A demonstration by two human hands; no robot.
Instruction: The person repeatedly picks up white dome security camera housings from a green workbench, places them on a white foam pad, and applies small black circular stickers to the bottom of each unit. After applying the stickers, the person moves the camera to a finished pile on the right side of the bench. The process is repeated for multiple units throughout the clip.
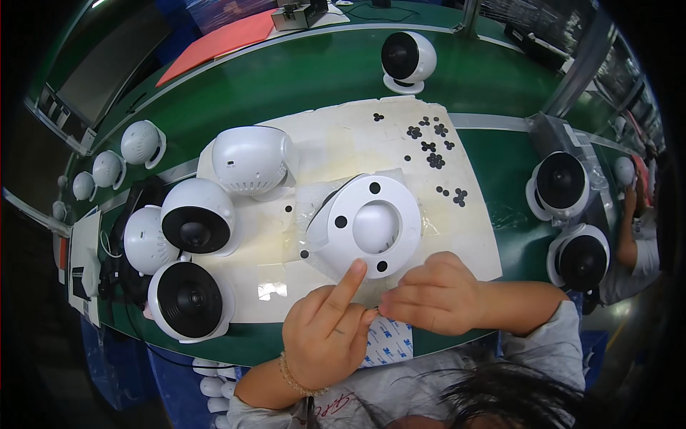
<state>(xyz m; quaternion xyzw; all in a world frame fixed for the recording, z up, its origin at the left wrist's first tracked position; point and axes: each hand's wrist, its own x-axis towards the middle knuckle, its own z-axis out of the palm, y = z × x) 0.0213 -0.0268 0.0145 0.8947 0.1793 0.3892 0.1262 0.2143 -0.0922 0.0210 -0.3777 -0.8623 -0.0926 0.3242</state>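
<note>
Left grip [323,339], right grip [441,294] beside white base [409,223]

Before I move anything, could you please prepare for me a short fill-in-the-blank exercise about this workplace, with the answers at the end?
1. The face of the white ring shows ____ round black dots (a number).
2. The left hand stretches out one ____ toward this ring.
3. Most loose black dots lie on the ____ half of the cream sheet, left or right.
4. A bracelet circles the person's ____ wrist.

Missing words: three; finger; right; left.
</note>
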